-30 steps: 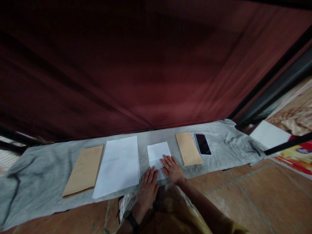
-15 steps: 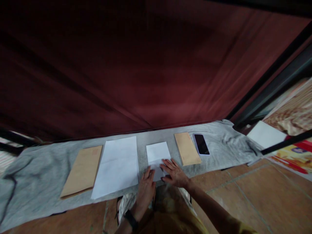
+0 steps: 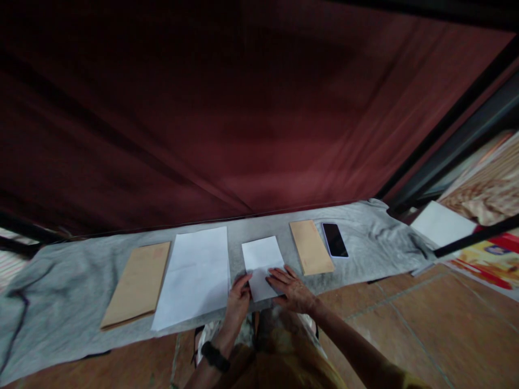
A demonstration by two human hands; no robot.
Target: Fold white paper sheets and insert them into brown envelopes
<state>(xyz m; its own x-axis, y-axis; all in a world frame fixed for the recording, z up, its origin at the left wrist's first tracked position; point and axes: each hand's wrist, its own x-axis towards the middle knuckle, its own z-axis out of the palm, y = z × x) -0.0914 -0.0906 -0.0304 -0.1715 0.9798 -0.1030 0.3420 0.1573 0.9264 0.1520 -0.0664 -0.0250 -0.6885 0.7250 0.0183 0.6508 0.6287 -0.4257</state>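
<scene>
A white sheet of paper (image 3: 264, 254) lies on the grey cloth in front of me, with a crease across its middle and its near half in shadow. My left hand (image 3: 238, 302) is at the sheet's left edge, fingers curled and closed on that edge near the crease. Flat on the right side of the near half rests my right hand (image 3: 295, 292), fingers stretched out. Left of my left hand is a stack of larger white paper (image 3: 197, 275). A small brown envelope (image 3: 311, 247) lies to the right of the sheet.
Brown envelopes (image 3: 138, 283) lie stacked at the left. A phone (image 3: 335, 240) sits beyond the small envelope. The grey cloth (image 3: 60, 297) covers a long narrow surface against a dark red curtain (image 3: 259, 135). Tiled floor (image 3: 405, 324) shows below, and a black frame stands at the right.
My left hand has shifted slightly left, from lying on the paper to its left edge. My right hand has moved a little right along the sheet, fingers still spread on it.
</scene>
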